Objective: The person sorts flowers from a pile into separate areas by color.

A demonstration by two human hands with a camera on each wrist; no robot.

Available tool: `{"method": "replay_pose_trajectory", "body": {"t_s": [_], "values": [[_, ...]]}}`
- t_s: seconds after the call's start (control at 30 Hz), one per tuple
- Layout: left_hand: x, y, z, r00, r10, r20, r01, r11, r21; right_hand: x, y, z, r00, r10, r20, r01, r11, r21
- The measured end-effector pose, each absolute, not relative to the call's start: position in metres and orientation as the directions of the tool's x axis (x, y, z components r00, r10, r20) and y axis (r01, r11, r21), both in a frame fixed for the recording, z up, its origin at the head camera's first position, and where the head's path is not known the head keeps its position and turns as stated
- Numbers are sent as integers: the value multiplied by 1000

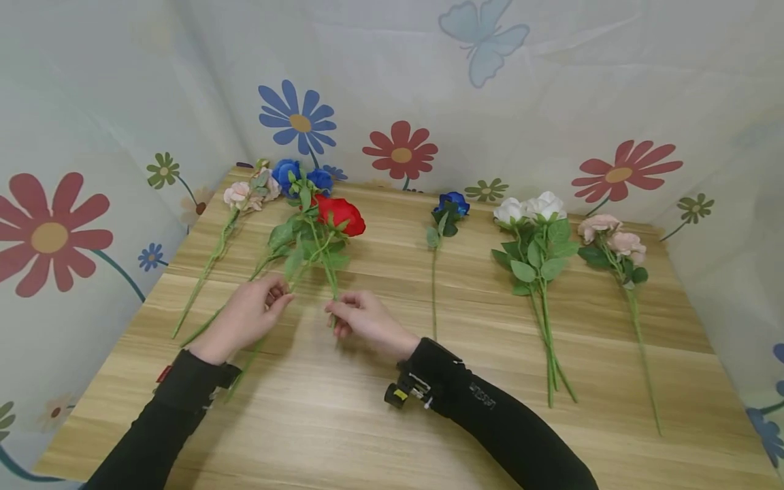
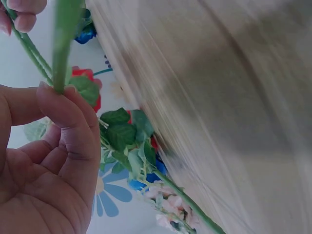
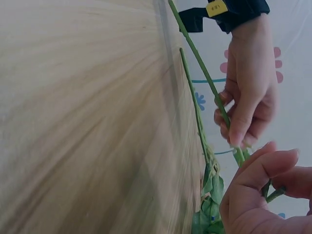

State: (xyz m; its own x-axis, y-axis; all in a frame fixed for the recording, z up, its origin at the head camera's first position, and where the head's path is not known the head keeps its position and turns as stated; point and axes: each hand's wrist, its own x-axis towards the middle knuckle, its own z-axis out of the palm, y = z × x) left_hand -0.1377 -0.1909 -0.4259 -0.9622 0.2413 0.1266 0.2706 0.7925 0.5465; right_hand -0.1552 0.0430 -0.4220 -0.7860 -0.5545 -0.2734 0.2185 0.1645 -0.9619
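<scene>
My left hand (image 1: 245, 316) pinches a green rose stem (image 2: 62, 46) between thumb and fingertips; its lower end slants down toward the table. A short way to the right, my right hand (image 1: 367, 320) grips green stems (image 1: 331, 278) under a red rose (image 1: 344, 216), and a cut end (image 3: 276, 194) pokes out by its fingers. Leaves overlap between the hands, so I cannot tell which bloom the left stem bears. Behind the red rose lie blue roses (image 1: 286, 175), whose stem passes beneath my left hand. Pale pink roses (image 1: 237, 195) lie farther left.
On the wooden table (image 1: 380, 435), a single blue rose (image 1: 452, 203) lies right of the hands. White roses (image 1: 545, 205) with crossed stems and pink roses (image 1: 626, 245) lie farther right. A flower-printed cloth (image 1: 367, 61) hangs behind the table and at its sides.
</scene>
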Motion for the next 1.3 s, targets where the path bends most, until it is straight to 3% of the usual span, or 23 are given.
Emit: {"method": "replay_pose_trajectory", "body": {"t_s": [0.33,0.6,0.87,1.13,1.3], "values": [[-121,-213,-415,-990,115,87,144,786,601,-158,50,-422,-796,-540,-272,221,160,-962],[-111,-238,-401,-979,-17,202,111,789,604,-152,41,-424,-791,-549,-272,195,195,-961],[-112,-242,-386,-961,-82,266,111,764,635,-144,17,-426,-723,-637,-268,93,295,-951],[-123,-230,-372,-974,-69,215,117,659,743,-139,0,-428,-637,-710,-300,79,327,-942],[-131,-223,-366,-980,-57,192,114,629,769,-138,2,-433,-624,-718,-310,63,349,-935]]}}
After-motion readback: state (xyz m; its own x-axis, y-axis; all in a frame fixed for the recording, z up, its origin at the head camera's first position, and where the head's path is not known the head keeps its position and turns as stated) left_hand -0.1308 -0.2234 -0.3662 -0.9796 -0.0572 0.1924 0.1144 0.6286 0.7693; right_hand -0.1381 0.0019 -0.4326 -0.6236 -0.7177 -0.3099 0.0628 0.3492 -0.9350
